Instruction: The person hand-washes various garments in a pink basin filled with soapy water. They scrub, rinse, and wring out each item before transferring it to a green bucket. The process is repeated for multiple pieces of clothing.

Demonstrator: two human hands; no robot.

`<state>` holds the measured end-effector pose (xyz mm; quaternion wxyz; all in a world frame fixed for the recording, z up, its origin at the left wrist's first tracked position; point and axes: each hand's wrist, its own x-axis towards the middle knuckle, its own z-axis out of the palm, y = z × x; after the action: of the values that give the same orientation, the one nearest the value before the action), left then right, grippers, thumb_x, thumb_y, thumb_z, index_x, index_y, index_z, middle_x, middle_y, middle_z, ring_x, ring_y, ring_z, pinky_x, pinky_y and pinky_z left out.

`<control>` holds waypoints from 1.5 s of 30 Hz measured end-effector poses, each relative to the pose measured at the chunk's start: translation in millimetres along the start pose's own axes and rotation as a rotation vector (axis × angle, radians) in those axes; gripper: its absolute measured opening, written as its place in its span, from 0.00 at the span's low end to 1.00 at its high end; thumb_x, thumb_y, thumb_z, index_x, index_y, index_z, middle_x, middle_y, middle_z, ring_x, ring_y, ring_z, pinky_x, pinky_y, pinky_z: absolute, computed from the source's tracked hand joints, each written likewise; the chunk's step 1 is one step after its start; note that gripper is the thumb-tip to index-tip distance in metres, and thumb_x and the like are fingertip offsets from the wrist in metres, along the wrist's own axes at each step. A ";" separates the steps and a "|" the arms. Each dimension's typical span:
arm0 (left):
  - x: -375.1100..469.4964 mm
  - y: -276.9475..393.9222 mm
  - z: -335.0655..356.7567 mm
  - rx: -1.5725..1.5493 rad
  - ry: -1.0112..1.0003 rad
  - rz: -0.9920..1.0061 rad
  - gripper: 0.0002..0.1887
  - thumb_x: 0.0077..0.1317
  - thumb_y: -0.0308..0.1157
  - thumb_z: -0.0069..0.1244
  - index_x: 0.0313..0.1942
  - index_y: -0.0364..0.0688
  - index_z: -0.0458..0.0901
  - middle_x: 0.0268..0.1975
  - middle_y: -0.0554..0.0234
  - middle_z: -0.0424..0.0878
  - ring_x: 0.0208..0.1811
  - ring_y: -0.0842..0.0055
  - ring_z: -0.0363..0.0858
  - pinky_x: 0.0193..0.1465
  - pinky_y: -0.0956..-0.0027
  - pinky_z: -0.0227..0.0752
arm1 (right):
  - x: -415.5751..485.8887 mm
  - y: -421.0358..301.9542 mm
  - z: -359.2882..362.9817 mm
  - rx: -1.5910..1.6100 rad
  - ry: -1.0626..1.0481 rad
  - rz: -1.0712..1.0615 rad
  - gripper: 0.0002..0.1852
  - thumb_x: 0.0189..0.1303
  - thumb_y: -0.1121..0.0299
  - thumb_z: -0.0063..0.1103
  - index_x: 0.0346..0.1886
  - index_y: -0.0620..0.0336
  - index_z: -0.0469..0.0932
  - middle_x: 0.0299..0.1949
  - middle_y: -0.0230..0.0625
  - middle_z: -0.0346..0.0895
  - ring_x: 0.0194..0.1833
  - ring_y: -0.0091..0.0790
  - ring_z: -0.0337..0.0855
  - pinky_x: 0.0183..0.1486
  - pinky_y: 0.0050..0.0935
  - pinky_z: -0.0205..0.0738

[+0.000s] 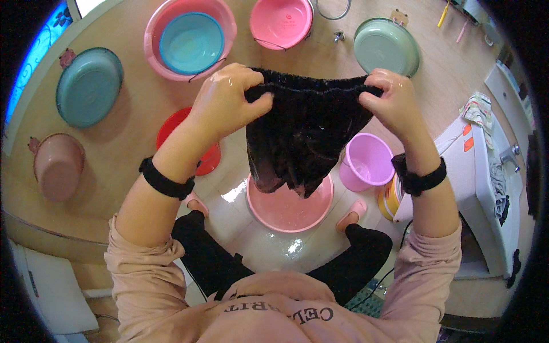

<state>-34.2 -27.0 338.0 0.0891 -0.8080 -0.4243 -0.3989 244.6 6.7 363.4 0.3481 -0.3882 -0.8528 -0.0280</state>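
A wet black garment (306,124) with a gathered waistband, apparently shorts, is stretched out in front of me. My left hand (233,94) grips one end of the waistband, and my right hand (390,96) grips the other. The cloth hangs down between them, and its lower edge overlaps the view of a pink basin (291,214) on the floor. Both hands look wet. The basin stands between my feet; part of its inside is hidden behind the cloth.
A purple bucket (368,160) stands right of the basin, beside a yellow bucket (388,199). Red plastic ware (173,126) is partly behind my left forearm. A white washbasin (499,184) is at the right. Several basins, including a green one (386,47), hang on the wall.
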 end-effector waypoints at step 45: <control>-245.4 30.5 244.3 -0.549 -0.695 -0.484 0.22 0.51 0.32 0.53 0.46 0.38 0.67 0.37 0.47 0.74 0.41 0.55 0.73 0.47 0.60 0.67 | -153.4 31.0 261.6 0.619 -0.766 0.693 0.10 0.47 0.65 0.53 0.25 0.63 0.76 0.21 0.41 0.75 0.25 0.32 0.74 0.32 0.32 0.68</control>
<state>49.0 -79.0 4.5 -0.3685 -0.7651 -0.4835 -0.2124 186.1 12.9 64.3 0.1020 -0.5067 -0.7098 0.4786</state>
